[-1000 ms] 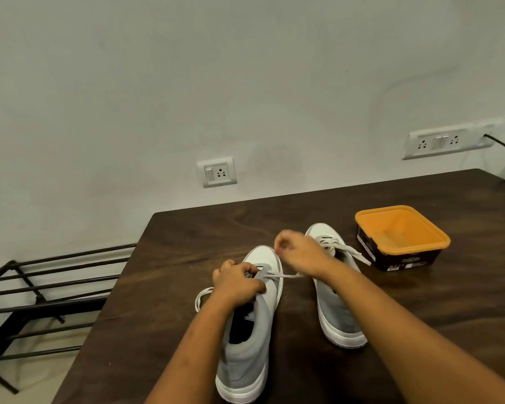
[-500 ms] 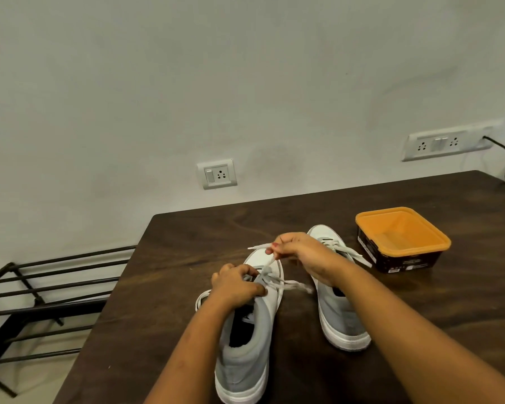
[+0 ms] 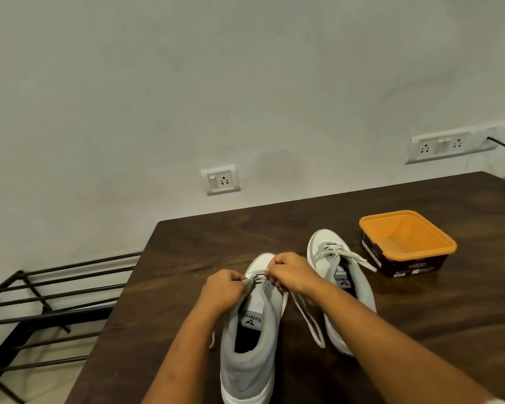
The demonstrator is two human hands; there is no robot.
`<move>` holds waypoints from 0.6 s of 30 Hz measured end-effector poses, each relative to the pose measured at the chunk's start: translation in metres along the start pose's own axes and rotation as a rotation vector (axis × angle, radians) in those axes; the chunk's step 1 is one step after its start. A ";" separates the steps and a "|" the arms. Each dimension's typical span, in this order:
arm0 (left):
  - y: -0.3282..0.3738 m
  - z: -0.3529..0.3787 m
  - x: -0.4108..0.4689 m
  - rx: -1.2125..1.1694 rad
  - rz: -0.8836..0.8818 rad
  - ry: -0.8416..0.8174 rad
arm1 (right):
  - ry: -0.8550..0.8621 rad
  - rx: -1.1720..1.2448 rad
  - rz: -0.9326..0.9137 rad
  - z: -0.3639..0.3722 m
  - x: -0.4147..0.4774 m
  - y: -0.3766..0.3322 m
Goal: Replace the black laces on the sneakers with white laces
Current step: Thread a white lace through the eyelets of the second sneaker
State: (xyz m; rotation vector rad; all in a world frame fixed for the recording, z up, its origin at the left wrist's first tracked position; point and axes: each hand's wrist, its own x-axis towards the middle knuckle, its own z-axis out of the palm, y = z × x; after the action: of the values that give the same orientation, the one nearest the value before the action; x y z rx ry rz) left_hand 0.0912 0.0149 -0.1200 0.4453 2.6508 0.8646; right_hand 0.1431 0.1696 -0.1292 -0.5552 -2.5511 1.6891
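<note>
Two grey and white sneakers stand side by side on the dark wooden table [image 3: 420, 322], toes pointing away from me. The left sneaker [image 3: 252, 342] is under both hands. My left hand [image 3: 223, 290] pinches the left edge of its lace area near the toe. My right hand [image 3: 290, 272] pinches the white lace [image 3: 309, 322] at the eyelets on the right side; a loose loop of that lace trails down onto the table between the shoes. The right sneaker [image 3: 337, 258] carries a white lace with loose ends lying to its right. No black lace is visible.
An orange-lidded dark plastic tub [image 3: 407, 243] sits on the table to the right of the shoes. A black metal rack [image 3: 47, 301] stands on the floor left of the table. Wall sockets [image 3: 219, 179] are mounted behind, with a black cable at the far right.
My right hand came back from the toe area and down to the eyelets of the left sneaker. The lace now hangs in a loop between the shoes. My left hand shifted slightly forward.
</note>
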 end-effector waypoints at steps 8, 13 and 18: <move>-0.014 -0.007 -0.002 -0.409 -0.101 -0.138 | 0.034 -0.256 -0.148 0.025 -0.005 -0.007; -0.016 -0.008 -0.002 -0.504 -0.118 -0.168 | 0.064 -0.282 -0.111 0.022 -0.002 -0.006; -0.017 -0.009 -0.003 -0.557 -0.152 -0.182 | 0.045 -0.397 -0.092 0.016 0.003 0.001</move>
State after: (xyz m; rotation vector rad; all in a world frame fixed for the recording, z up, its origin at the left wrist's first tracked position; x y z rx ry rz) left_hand 0.0875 -0.0045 -0.1230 0.1666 2.1222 1.3731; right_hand 0.1371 0.1564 -0.1375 -0.4721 -2.8412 1.1307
